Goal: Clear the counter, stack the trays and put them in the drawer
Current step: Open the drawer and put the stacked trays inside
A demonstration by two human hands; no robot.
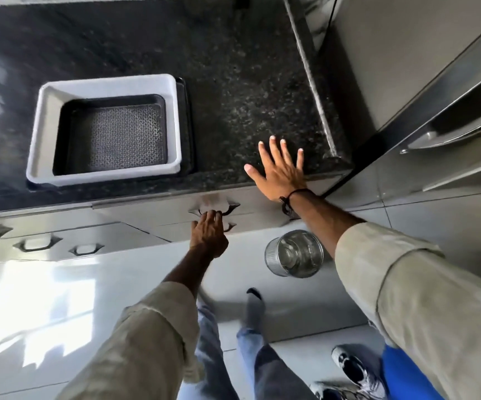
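Note:
A stack of trays rests on the black granite counter point(233, 82): a white tray point(49, 134) holds a smaller black tray point(118, 134) with a patterned floor, and both sit on a larger black tray point(187, 125) whose edge shows at the right. Below the counter's front edge, my left hand point(209, 235) curls its fingers round the handle point(227, 210) of the top drawer point(147, 210). My right hand point(279, 168) lies flat with fingers spread on the counter's front right corner, holding nothing.
A steel bin point(294, 252) stands on the tiled floor below the right hand. A steel refrigerator point(435, 96) stands to the right of the counter. More drawer handles point(37, 243) run along the left. My legs and another person's shoes point(354, 368) are below.

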